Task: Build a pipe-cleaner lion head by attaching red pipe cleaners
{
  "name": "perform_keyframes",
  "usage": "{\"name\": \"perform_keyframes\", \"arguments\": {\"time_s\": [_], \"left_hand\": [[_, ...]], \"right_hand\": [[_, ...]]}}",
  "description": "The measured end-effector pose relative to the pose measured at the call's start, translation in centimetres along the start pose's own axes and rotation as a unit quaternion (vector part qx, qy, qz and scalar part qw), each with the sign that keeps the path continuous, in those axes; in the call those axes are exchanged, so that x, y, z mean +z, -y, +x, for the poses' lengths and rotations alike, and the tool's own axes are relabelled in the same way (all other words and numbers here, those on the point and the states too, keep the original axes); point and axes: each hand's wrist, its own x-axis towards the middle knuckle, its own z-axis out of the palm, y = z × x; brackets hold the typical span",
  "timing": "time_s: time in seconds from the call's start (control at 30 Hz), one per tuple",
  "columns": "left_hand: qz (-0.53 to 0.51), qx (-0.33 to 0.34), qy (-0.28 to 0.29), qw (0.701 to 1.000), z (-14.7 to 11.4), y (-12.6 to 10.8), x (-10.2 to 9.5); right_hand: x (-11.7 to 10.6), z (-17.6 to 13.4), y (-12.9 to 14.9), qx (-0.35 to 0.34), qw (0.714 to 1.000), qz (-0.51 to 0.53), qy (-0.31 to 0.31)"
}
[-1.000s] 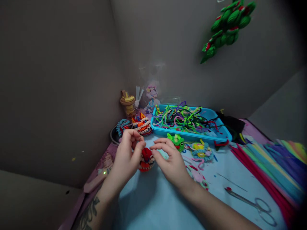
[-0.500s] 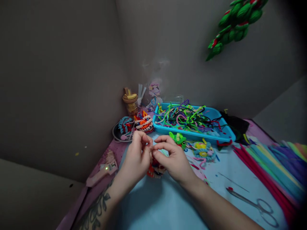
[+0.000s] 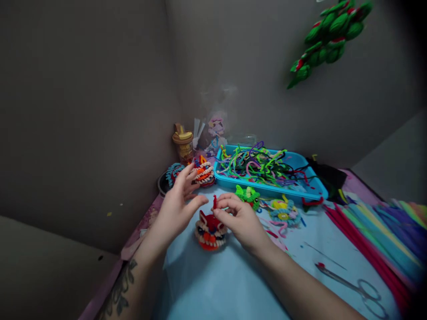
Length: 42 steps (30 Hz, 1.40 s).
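Observation:
A red, orange and cream animal head of pipe cleaners [image 3: 211, 235] stands upright on the blue table cover, with pointed ears and a toothed mouth. Just above its right side, my right hand [image 3: 238, 218] pinches a short red piece of pipe cleaner [image 3: 215, 202] that points up. Whether that piece joins the head I cannot tell. My left hand [image 3: 178, 209] is open to the left of the head, fingers spread, holding nothing. Beyond its fingertips sits another orange and cream pipe cleaner head [image 3: 203, 171].
A blue tray [image 3: 267, 189] of tangled pipe cleaners stands behind. Green [image 3: 247, 195] and blue-yellow figures [image 3: 283, 211] lie before it. To the right are scissors [image 3: 347, 280], a thin needle-like rod [image 3: 325, 255] and bundled pipe cleaners [image 3: 373, 240]. A lidded cup [image 3: 183, 144] stands back left.
My left hand has come away from my right and opened, moving left. My right hand stays near the same place, and the pipe cleaner head and red piece now show.

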Motion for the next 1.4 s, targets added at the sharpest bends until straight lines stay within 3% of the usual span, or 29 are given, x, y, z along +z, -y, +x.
{"name": "perform_keyframes", "arguments": {"time_s": [0.1,0.2,0.3,0.4,0.7,1.0,1.07,1.17,1.27,1.33,1.4], "left_hand": [[0.113,-0.036,-0.049,0.992,0.2,0.4,-0.4],[0.167,-0.023,0.015,0.986,0.3,0.4,0.2],[0.100,-0.024,0.104,0.989,0.3,0.3,1.1],[-0.004,-0.079,0.138,0.987,0.4,0.7,1.7],[-0.184,-0.158,0.114,0.963,0.4,2.2,2.5],[-0.217,-0.198,0.088,0.952,0.4,2.0,2.7],[-0.209,-0.199,0.091,0.953,0.4,1.9,2.6],[-0.191,-0.206,0.096,0.955,0.5,1.8,2.5],[-0.182,-0.216,0.094,0.955,0.5,1.5,2.3],[-0.180,-0.217,0.092,0.955,0.6,1.3,2.2],[-0.171,-0.210,0.090,0.958,0.6,1.3,2.2]], "right_hand": [[-0.3,0.2,0.0,0.014,1.000,0.001,0.015],[-0.2,0.2,-0.2,0.026,0.999,0.004,0.027],[-0.2,0.1,-0.5,0.037,0.999,-0.003,0.039],[-0.2,0.2,-1.0,0.043,0.998,0.025,0.042],[-0.3,0.5,-1.3,0.117,0.978,0.168,0.046],[-0.2,0.4,-0.9,0.199,0.940,0.264,0.087],[-0.4,0.6,-0.9,0.188,0.945,0.249,0.097],[-0.9,0.9,-1.0,0.124,0.977,0.151,0.084],[-1.5,1.1,-0.9,0.046,0.999,-0.009,0.001],[-1.8,1.1,-0.8,0.016,0.994,-0.082,-0.067],[-1.9,1.0,-0.7,0.004,0.991,-0.105,-0.082]]}}
